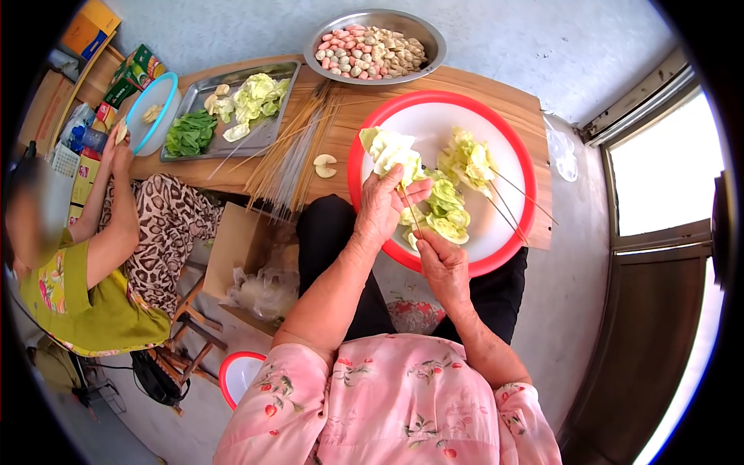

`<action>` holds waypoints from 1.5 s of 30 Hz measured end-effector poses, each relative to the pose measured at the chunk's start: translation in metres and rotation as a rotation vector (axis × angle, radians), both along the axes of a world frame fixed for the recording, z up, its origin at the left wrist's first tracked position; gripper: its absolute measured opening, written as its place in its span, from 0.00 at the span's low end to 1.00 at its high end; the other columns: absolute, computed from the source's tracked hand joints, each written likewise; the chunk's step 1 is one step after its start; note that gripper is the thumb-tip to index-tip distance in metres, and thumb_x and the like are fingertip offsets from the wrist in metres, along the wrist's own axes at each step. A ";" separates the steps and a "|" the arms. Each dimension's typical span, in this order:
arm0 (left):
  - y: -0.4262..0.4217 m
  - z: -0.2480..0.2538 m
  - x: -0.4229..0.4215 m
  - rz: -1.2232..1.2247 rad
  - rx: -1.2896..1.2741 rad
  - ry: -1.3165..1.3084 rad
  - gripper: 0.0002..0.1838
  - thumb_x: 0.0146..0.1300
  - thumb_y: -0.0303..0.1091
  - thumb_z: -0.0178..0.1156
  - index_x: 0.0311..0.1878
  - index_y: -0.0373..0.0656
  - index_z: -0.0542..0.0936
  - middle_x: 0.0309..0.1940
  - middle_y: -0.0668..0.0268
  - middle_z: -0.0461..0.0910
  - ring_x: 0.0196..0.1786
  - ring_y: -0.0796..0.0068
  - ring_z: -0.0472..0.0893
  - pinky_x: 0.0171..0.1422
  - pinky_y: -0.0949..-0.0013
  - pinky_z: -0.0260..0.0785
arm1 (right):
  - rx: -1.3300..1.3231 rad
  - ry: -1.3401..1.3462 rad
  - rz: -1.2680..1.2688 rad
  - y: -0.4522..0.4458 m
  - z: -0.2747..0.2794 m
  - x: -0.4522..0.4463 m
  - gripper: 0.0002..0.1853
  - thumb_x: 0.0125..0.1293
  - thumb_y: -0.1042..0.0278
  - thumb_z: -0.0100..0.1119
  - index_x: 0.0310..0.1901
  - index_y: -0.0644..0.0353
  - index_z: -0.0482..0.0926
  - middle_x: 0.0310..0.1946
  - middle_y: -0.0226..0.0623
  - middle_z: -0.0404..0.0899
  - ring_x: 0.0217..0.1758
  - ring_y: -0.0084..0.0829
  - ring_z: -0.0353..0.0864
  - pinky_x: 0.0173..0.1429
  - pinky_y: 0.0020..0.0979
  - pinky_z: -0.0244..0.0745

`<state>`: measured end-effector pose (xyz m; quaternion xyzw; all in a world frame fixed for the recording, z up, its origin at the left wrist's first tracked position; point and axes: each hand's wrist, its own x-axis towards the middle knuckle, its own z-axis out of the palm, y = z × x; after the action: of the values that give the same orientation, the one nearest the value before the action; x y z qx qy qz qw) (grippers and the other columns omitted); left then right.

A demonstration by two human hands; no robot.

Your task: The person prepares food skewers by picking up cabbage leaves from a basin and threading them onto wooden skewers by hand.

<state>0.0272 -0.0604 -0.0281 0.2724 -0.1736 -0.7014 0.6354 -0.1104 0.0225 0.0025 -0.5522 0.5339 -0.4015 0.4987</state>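
Note:
My left hand (381, 208) pinches the base of a pale green lettuce leaf (394, 153), with some of its fingers stretched out to the right. A thin wooden skewer (411, 208) runs from that leaf down to my right hand (444, 265), whose fingers are closed around its lower end. Both hands are over the near left part of a white basin (500, 155) with a red rim. Inside the basin lie skewered lettuce leaves (465, 159), their sticks leaning over the right rim. More lettuce (446, 205) lies just beyond my right hand.
Loose skewers (291, 151) and sliced pieces (325, 165) lie left of the basin. A metal tray (256, 147) holds greens; a steel bowl (434, 46) stands at the back. At left, a seated person (93, 271) works beside a blue-rimmed basin (159, 139). An open carton (240, 248) stands below the table.

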 end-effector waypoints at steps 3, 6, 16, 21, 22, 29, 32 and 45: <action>0.000 0.003 0.001 0.012 -0.026 -0.019 0.23 0.66 0.37 0.53 0.61 0.40 0.63 0.51 0.59 0.73 0.44 0.56 0.81 0.49 0.58 0.77 | -0.016 -0.028 0.012 0.001 -0.005 -0.002 0.09 0.64 0.72 0.56 0.43 0.65 0.80 0.15 0.22 0.65 0.18 0.12 0.61 0.22 0.20 0.60; 0.002 0.007 0.000 0.033 -0.045 -0.045 0.24 0.66 0.39 0.53 0.61 0.38 0.64 0.49 0.58 0.75 0.46 0.57 0.80 0.52 0.57 0.76 | -0.014 -0.045 0.027 0.003 -0.004 -0.004 0.10 0.64 0.71 0.55 0.44 0.64 0.80 0.15 0.21 0.64 0.17 0.12 0.60 0.22 0.19 0.59; 0.004 0.010 -0.002 0.050 -0.077 -0.113 0.24 0.65 0.39 0.53 0.61 0.38 0.64 0.50 0.57 0.74 0.45 0.56 0.81 0.51 0.57 0.76 | 0.040 -0.040 0.040 0.009 -0.001 -0.010 0.11 0.65 0.70 0.56 0.46 0.65 0.79 0.16 0.22 0.65 0.18 0.13 0.60 0.23 0.19 0.59; 0.004 0.007 -0.002 0.070 -0.063 -0.104 0.23 0.65 0.38 0.53 0.60 0.37 0.65 0.48 0.56 0.75 0.44 0.54 0.81 0.50 0.56 0.76 | -0.003 -0.017 0.044 0.011 -0.002 -0.012 0.11 0.65 0.70 0.56 0.46 0.66 0.79 0.18 0.24 0.68 0.19 0.13 0.61 0.25 0.19 0.60; 0.003 0.006 -0.002 0.069 -0.060 -0.110 0.22 0.66 0.37 0.52 0.59 0.37 0.65 0.47 0.55 0.75 0.43 0.54 0.81 0.50 0.55 0.75 | -0.002 -0.019 0.055 0.012 -0.002 -0.013 0.11 0.65 0.70 0.56 0.45 0.66 0.79 0.18 0.25 0.68 0.20 0.14 0.61 0.25 0.19 0.61; 0.005 0.016 -0.007 -0.072 0.005 -0.308 0.28 0.64 0.41 0.56 0.61 0.37 0.61 0.48 0.56 0.75 0.42 0.58 0.82 0.44 0.59 0.78 | -0.078 0.122 0.020 0.010 -0.003 -0.030 0.09 0.63 0.71 0.56 0.42 0.64 0.79 0.18 0.37 0.72 0.20 0.22 0.69 0.29 0.24 0.68; 0.007 0.019 -0.010 -0.156 0.013 -0.395 0.36 0.60 0.46 0.61 0.63 0.40 0.56 0.51 0.55 0.71 0.41 0.61 0.82 0.43 0.64 0.77 | -0.226 0.300 0.022 0.002 0.008 -0.050 0.08 0.61 0.72 0.57 0.41 0.64 0.79 0.22 0.46 0.77 0.25 0.33 0.80 0.32 0.27 0.73; 0.004 0.004 -0.009 -0.084 0.123 -0.521 0.37 0.61 0.47 0.60 0.65 0.34 0.59 0.45 0.52 0.77 0.40 0.66 0.81 0.47 0.67 0.75 | -0.419 0.604 -0.005 -0.083 0.019 -0.153 0.09 0.61 0.68 0.57 0.37 0.64 0.79 0.23 0.48 0.76 0.26 0.44 0.78 0.33 0.34 0.72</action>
<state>0.0182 -0.0561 -0.0240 0.4742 -0.2996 -0.6426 0.5219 -0.2634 -0.0601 0.0217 -0.7348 0.5644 -0.3223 0.1939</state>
